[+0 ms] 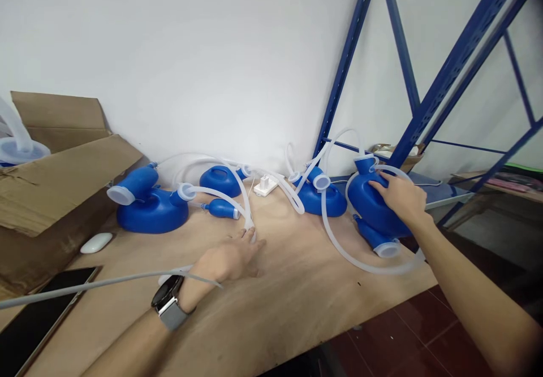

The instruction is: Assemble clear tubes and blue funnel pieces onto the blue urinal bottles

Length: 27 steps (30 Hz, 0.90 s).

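Several blue plastic containers with white caps and clear tubes lie on a wooden table (288, 298). My right hand (401, 196) grips the rightmost blue container (375, 213), which stands tilted near the table's right edge with a clear tube (339, 241) looping around it. My left hand (231, 258), with a watch on the wrist, rests on the table and its fingers pinch the end of another clear tube (244, 207). That tube runs back to the large blue container (148, 204) at the left. A small blue bulb (220, 208) lies beside it.
An open cardboard box (55, 190) stands at the left. A white mouse (97, 243), a dark phone or tablet (38, 315) and a grey cable (85, 285) lie at the front left. A white power strip (265, 185) sits by the wall. Blue shelf frames (428, 100) rise at the right.
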Motion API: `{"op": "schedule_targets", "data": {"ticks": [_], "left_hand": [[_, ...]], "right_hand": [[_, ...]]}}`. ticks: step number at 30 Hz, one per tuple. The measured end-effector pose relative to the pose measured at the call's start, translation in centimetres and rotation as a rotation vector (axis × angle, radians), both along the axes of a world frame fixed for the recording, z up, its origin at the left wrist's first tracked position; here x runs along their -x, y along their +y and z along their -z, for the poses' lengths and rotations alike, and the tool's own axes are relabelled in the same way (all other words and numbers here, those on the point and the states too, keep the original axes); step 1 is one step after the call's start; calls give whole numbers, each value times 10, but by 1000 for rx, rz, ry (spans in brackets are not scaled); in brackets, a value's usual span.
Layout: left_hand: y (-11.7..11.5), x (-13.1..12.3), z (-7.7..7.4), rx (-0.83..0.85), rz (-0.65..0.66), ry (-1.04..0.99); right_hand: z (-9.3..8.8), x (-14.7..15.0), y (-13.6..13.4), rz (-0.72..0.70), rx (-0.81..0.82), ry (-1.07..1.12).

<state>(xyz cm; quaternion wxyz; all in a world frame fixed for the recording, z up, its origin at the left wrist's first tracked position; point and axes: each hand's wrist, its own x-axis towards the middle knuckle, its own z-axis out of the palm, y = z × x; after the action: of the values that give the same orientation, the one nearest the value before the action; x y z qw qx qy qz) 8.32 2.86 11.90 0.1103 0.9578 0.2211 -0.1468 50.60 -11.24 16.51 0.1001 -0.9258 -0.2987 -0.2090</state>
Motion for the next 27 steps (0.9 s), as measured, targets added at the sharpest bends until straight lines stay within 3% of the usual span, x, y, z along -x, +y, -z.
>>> {"op": "schedule_targets", "data": {"ticks": [7,12,21,27], "left_hand": [[2,1,1,-16,22,8],[1,2,-2,17,16,-33],[1,0,-3,29,5,-26],[3,2,7,-91,-3,-63]], "right_hand": [[3,3,38,33,28,113],[13,3,64,-30,242,26],[35,9,99,-114,379,-76],[42,8,129,-120,445,-45]]}}
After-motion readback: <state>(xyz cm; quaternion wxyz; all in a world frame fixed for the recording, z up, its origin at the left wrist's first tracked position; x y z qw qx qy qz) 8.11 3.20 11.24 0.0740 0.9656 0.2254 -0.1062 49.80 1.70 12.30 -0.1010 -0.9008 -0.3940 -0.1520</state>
